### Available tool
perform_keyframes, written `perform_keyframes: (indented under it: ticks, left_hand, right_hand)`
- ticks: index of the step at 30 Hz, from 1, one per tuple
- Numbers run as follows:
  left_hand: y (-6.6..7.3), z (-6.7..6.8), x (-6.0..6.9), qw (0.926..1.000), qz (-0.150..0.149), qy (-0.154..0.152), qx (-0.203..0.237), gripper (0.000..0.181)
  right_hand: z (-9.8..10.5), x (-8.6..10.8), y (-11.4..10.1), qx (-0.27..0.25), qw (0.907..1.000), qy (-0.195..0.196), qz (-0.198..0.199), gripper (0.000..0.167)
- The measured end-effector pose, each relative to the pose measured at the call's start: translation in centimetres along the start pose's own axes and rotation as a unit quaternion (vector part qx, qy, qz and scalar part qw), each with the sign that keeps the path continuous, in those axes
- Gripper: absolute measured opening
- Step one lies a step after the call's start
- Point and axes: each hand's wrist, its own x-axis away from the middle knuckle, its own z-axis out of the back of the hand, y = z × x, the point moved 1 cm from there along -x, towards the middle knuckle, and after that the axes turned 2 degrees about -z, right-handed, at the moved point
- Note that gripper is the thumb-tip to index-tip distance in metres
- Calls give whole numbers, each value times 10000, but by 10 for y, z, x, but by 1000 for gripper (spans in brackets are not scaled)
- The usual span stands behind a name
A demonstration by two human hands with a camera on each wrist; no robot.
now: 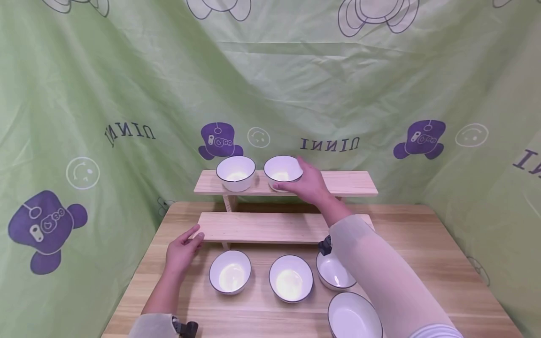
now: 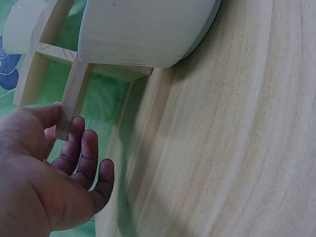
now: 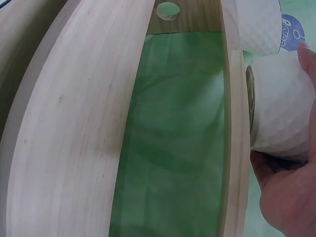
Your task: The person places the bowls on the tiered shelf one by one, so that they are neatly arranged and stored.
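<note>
Six white bowls [image 1: 291, 278] show. From the lower board [image 1: 262, 227], the right hand [image 1: 310, 185] is at 12 o'clock, thumb and fingers pinching one bowl [image 1: 281, 168] at the upper board [image 1: 351, 183]; the neighbouring bowl [image 1: 235, 169] stands at its 9 o'clock. The left hand [image 1: 181, 253] pinches the lower board's 9 o'clock end. Four bowls sit on the table [image 1: 422, 263], from 8 round to 4 o'clock.

One bowl [image 1: 333, 273] partly behind right sleeve [image 1: 389, 277]
</note>
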Motion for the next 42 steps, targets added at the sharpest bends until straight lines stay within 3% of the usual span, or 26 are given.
perform_keyframes:
  ticks: [14,24,42]
  left_hand:
    - [3,-6,0,9999,-67,-56,-57,56]
    - [3,-6,-1,10000,-22,-45,-56,57]
    - [1,1,0,9997,81,-63,-218,63]
  right_hand:
    - [0,-8,3,22,9999,-54,-129,136]
    - [0,-8,5,65,9997,-226,-13,139]
    - [8,7,10,-303,9993,-174,93,138]
